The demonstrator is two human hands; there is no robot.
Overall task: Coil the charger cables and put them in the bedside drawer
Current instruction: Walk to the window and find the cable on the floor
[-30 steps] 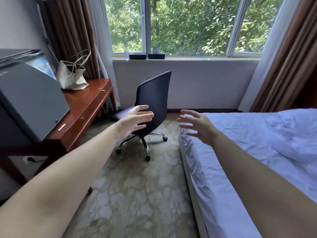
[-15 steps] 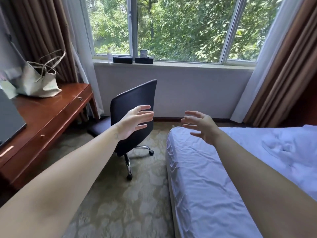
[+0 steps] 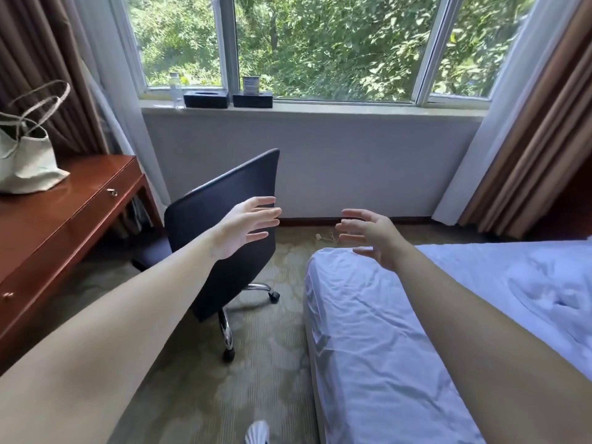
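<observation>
My left hand is stretched out in front of me with straight, spread fingers and holds nothing. My right hand is raised beside it, palm toward the left hand, fingers relaxed and empty. On the carpet by the far wall, between the two hands, lies a small white plug with a thin pale cable. No bedside drawer is in view.
A black swivel chair stands left of the bed, behind my left hand. A wooden desk with drawers and a pale tote bag is at the left. Black boxes and a bottle sit on the windowsill.
The view has swung right and forward: the desk and bag slid left, the grey box left the view, and the bed corner and the cable on the floor came into view. Both hands stay raised and empty.
</observation>
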